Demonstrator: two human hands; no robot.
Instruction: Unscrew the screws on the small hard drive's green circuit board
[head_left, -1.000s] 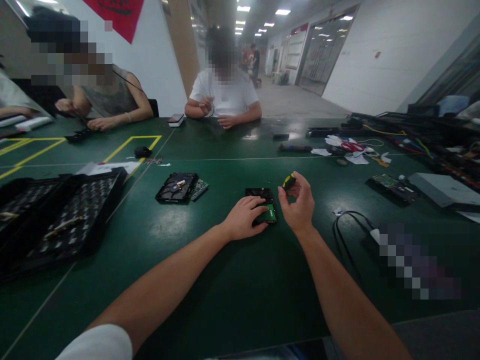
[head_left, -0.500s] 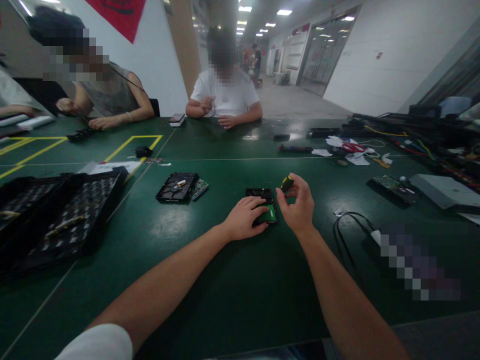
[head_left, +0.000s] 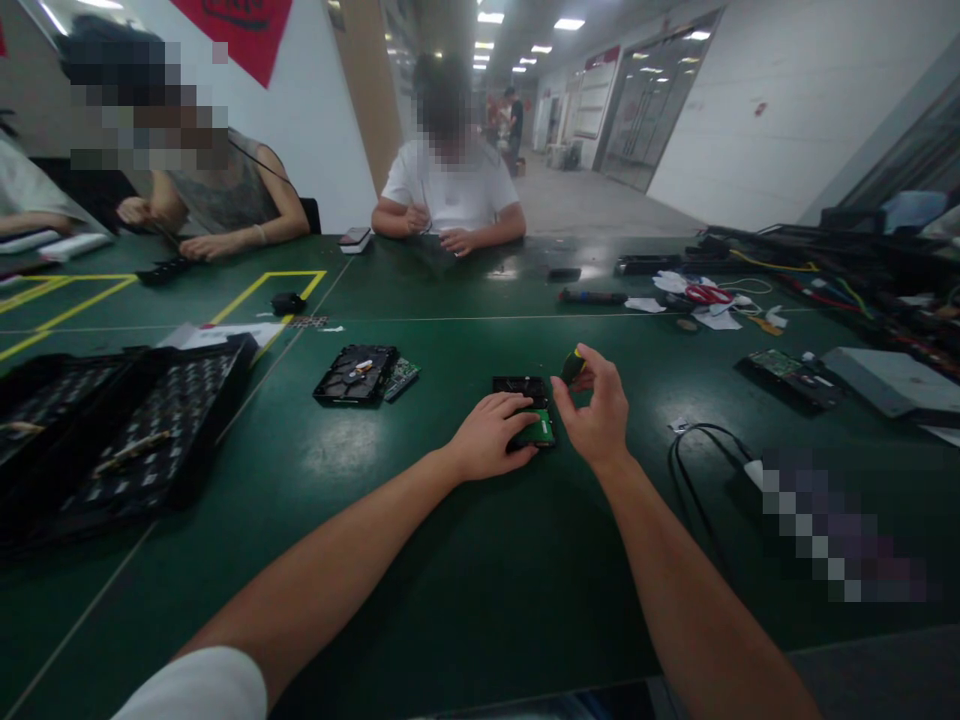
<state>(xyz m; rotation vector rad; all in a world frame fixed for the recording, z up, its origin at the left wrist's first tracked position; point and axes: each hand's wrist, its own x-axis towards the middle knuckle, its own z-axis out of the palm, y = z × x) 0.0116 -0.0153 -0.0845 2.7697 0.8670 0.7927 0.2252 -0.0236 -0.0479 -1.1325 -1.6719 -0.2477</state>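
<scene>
A hard drive (head_left: 519,387) lies on the green table in front of me, its black casing at the far end and a green circuit board (head_left: 541,430) at the near end. My left hand (head_left: 491,436) grips it from the left, fingers across the top and thumb along the near edge, covering part of the board. In my right hand (head_left: 596,405) is a screwdriver with a yellow and black handle (head_left: 574,366), pinched between thumb and fingers just right of the drive. The screwdriver's tip cannot be made out.
Left of my hands lie another hard drive (head_left: 355,375) and a loose circuit board (head_left: 402,379). Black trays (head_left: 187,440) stand at far left. A drive (head_left: 787,380), a grey metal box (head_left: 885,382) and a black cable (head_left: 671,470) are on the right. Co-workers sit opposite.
My right hand and the screwdriver have shifted very slightly, while my left hand stays on the hard drive. The person opposite has lowered a raised hand toward the table.
</scene>
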